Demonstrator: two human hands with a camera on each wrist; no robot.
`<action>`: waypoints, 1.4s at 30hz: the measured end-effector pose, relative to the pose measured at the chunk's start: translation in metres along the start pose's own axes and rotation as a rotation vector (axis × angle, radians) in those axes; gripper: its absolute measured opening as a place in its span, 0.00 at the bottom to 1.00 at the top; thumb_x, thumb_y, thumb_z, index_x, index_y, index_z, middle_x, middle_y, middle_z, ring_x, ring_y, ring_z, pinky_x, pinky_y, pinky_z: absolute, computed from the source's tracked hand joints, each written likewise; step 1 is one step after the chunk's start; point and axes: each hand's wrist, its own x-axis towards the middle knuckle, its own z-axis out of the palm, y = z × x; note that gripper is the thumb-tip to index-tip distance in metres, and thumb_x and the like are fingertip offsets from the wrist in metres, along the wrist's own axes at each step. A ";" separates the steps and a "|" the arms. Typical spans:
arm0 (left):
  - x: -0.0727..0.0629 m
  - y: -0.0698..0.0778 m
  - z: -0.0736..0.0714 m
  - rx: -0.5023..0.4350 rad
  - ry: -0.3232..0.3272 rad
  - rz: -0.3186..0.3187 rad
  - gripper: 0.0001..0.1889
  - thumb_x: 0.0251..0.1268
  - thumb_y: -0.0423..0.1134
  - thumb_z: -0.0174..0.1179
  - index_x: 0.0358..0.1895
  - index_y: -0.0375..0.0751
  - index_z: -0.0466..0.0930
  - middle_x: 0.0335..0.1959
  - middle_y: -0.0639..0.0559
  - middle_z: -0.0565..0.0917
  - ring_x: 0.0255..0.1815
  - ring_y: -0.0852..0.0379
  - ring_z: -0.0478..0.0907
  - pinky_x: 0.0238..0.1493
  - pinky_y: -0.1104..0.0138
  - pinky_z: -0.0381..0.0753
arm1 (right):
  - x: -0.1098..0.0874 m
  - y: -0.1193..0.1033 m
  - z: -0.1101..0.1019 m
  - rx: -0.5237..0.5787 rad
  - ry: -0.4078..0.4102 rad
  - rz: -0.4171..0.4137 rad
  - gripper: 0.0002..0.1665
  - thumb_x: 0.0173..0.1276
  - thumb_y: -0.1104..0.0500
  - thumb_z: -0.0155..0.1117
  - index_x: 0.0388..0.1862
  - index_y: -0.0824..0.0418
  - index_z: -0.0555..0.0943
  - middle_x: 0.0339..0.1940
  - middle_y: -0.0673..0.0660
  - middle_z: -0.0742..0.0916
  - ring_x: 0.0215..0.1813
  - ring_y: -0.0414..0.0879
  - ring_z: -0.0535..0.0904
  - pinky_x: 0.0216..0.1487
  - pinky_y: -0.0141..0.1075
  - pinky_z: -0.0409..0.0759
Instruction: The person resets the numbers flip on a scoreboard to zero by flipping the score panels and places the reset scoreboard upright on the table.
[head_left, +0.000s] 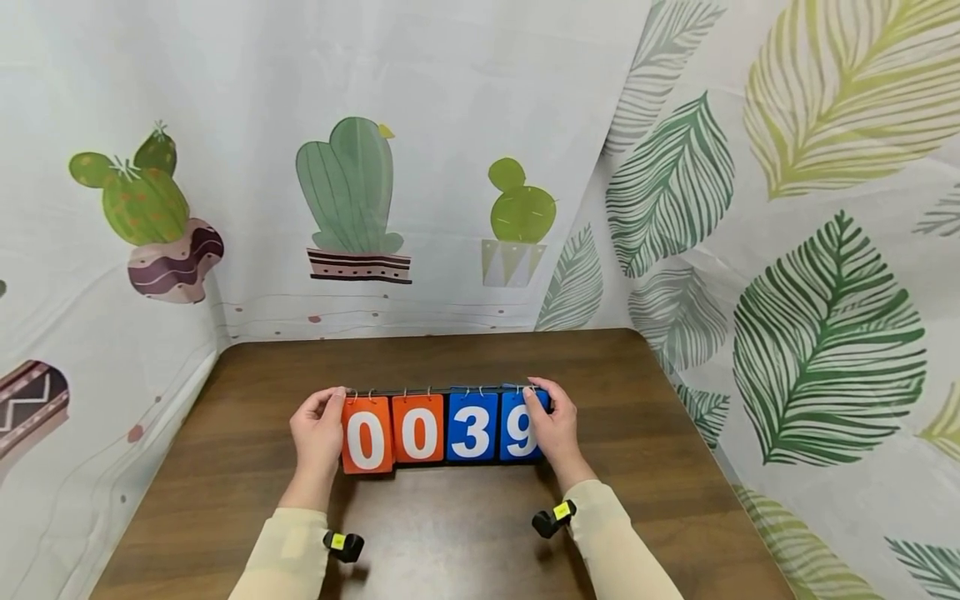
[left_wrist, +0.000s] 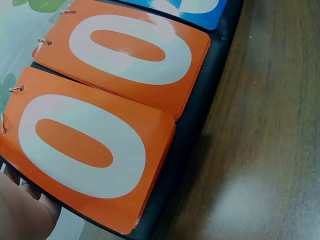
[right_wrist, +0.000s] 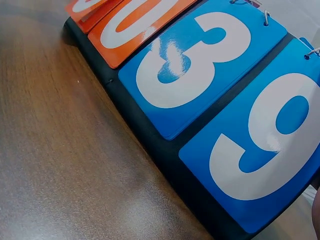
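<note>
A flip scoreboard (head_left: 471, 427) with a black backing faces me above the brown table. Two orange cards (left_wrist: 85, 145) on its left each show a white 0. On the right, the blue cards (right_wrist: 195, 60) read 3 and 9, and small metal rings bind every stack along the top. My left hand (head_left: 317, 437) grips the left end, its thumb near the upper corner. At the opposite end my right hand (head_left: 558, 425) holds the board, thumb in front over the 9 card. Whether the lower edge touches the tabletop, I cannot tell.
The brown wooden table (head_left: 442, 533) runs back to a white curtain (head_left: 247, 192) printed with potted cacti. A leaf-patterned curtain (head_left: 810, 333) hangs along the right side. Black wrist devices (head_left: 345, 547) with yellow labels sit at both sleeve cuffs.
</note>
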 end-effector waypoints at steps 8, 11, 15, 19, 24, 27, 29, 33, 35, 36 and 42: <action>0.000 -0.001 0.003 -0.019 0.017 -0.024 0.13 0.72 0.41 0.64 0.46 0.33 0.87 0.28 0.68 0.85 0.31 0.66 0.79 0.31 0.75 0.80 | -0.001 -0.001 -0.002 0.000 -0.007 0.015 0.18 0.76 0.47 0.64 0.60 0.50 0.84 0.62 0.53 0.86 0.62 0.54 0.82 0.64 0.58 0.79; 0.000 0.000 0.003 -0.014 0.014 -0.037 0.14 0.73 0.43 0.64 0.47 0.34 0.87 0.28 0.67 0.84 0.32 0.65 0.79 0.32 0.75 0.80 | -0.001 -0.001 -0.002 0.003 -0.012 0.016 0.19 0.76 0.48 0.64 0.61 0.52 0.83 0.62 0.54 0.86 0.63 0.55 0.81 0.65 0.58 0.79; 0.001 0.001 0.004 -0.012 0.000 -0.067 0.15 0.73 0.45 0.63 0.49 0.34 0.87 0.30 0.65 0.83 0.34 0.63 0.79 0.33 0.74 0.81 | -0.001 0.000 -0.002 0.000 -0.006 0.017 0.20 0.76 0.48 0.64 0.62 0.55 0.83 0.62 0.53 0.86 0.63 0.55 0.81 0.65 0.59 0.79; 0.004 0.003 0.004 0.001 -0.020 -0.117 0.15 0.75 0.45 0.60 0.49 0.36 0.87 0.32 0.64 0.83 0.38 0.61 0.78 0.36 0.73 0.81 | -0.001 0.001 -0.002 -0.007 -0.003 0.010 0.19 0.76 0.48 0.64 0.61 0.52 0.84 0.62 0.53 0.86 0.62 0.55 0.82 0.64 0.59 0.80; 0.008 0.006 0.002 -0.001 -0.064 -0.168 0.13 0.76 0.43 0.56 0.46 0.38 0.86 0.34 0.66 0.85 0.44 0.58 0.78 0.41 0.71 0.80 | -0.002 0.000 0.000 -0.011 -0.001 -0.020 0.16 0.76 0.48 0.64 0.59 0.48 0.84 0.62 0.59 0.86 0.61 0.56 0.82 0.63 0.59 0.80; 0.008 0.007 0.002 -0.002 -0.080 -0.200 0.13 0.77 0.44 0.55 0.45 0.41 0.86 0.36 0.65 0.86 0.46 0.57 0.77 0.42 0.70 0.80 | -0.001 0.001 -0.001 -0.008 0.003 -0.018 0.16 0.76 0.48 0.64 0.59 0.48 0.84 0.62 0.59 0.86 0.61 0.56 0.82 0.63 0.60 0.80; 0.007 0.008 0.001 0.003 -0.085 -0.214 0.13 0.77 0.45 0.54 0.45 0.42 0.86 0.38 0.64 0.85 0.47 0.56 0.77 0.43 0.69 0.80 | -0.001 0.001 -0.001 -0.010 0.002 -0.008 0.16 0.76 0.48 0.64 0.59 0.48 0.84 0.61 0.57 0.86 0.61 0.55 0.82 0.63 0.59 0.80; 0.005 0.010 0.002 0.000 -0.086 -0.218 0.14 0.77 0.47 0.55 0.47 0.42 0.85 0.41 0.63 0.86 0.49 0.55 0.76 0.44 0.69 0.80 | 0.000 0.001 -0.002 -0.002 0.002 -0.008 0.17 0.76 0.49 0.64 0.59 0.50 0.84 0.60 0.53 0.87 0.61 0.54 0.82 0.64 0.58 0.80; 0.005 0.010 0.003 -0.004 -0.082 -0.217 0.14 0.77 0.48 0.55 0.47 0.43 0.85 0.43 0.62 0.86 0.49 0.55 0.76 0.44 0.70 0.81 | 0.001 0.000 -0.003 -0.001 -0.004 -0.008 0.17 0.76 0.48 0.64 0.59 0.49 0.84 0.60 0.53 0.87 0.61 0.54 0.82 0.64 0.58 0.79; 0.005 0.010 0.003 -0.007 -0.079 -0.216 0.14 0.77 0.48 0.56 0.47 0.43 0.85 0.44 0.61 0.86 0.49 0.55 0.76 0.44 0.70 0.81 | 0.001 0.000 -0.003 0.000 -0.010 -0.008 0.17 0.76 0.48 0.64 0.59 0.49 0.84 0.60 0.53 0.87 0.61 0.54 0.82 0.64 0.57 0.79; 0.006 0.006 0.002 0.001 -0.059 -0.198 0.12 0.76 0.46 0.58 0.44 0.44 0.87 0.41 0.61 0.87 0.47 0.56 0.77 0.42 0.70 0.80 | 0.004 -0.003 -0.008 -0.021 -0.061 0.005 0.15 0.76 0.48 0.65 0.57 0.49 0.84 0.59 0.55 0.87 0.59 0.53 0.83 0.62 0.56 0.80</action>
